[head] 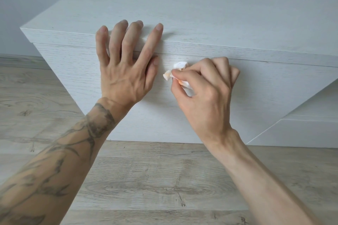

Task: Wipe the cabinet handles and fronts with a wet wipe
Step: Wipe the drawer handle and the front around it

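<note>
Pressure was best kept even while the crumpled wet wipe [176, 74], pinched in the right hand [204, 93], was held against the cabinet front [265, 86] at three o'clock of the spread-fingered left hand [126, 64], braced on the top edge.

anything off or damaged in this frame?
No damage or spills. One oddity: the crumpled white wet wipe pinched in the right hand shows an orange tint, source unclear. It sits against the white wood-grain cabinet front. The left hand lies spread over the cabinet's top edge.
</note>
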A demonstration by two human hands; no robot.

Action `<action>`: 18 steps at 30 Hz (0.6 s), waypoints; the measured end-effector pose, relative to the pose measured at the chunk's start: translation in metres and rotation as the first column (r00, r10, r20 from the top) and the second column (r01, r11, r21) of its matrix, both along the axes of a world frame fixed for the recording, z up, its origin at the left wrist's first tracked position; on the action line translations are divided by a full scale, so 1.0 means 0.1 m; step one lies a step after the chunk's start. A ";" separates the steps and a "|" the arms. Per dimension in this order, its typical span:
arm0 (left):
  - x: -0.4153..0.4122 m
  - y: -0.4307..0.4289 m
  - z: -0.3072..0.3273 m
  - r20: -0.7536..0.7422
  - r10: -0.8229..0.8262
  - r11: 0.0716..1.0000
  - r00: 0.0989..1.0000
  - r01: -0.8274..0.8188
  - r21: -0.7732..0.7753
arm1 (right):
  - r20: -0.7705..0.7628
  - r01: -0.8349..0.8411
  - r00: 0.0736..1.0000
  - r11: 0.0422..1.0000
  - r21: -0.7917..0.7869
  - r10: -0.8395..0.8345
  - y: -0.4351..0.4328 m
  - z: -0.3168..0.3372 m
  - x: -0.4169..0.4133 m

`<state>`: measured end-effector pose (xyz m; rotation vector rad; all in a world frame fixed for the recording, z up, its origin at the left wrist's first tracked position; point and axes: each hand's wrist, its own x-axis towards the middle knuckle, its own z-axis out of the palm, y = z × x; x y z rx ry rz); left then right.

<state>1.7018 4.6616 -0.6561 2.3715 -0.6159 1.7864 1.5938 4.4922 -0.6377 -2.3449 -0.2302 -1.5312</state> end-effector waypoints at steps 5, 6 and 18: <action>-0.02 0.00 0.00 -0.008 0.011 1.000 1.000 -0.011 0.001 | -0.006 -0.004 1.000 1.000 0.022 0.004 0.04 0.01 0.02; -0.02 -0.01 0.00 -0.006 0.007 1.000 1.000 -0.007 0.001 | -0.016 -0.002 1.000 1.000 0.004 0.003 0.06 0.05 0.06; -0.01 0.00 0.01 -0.012 0.003 1.000 1.000 -0.003 -0.006 | -0.022 -0.007 1.000 1.000 -0.025 0.006 0.02 0.05 0.08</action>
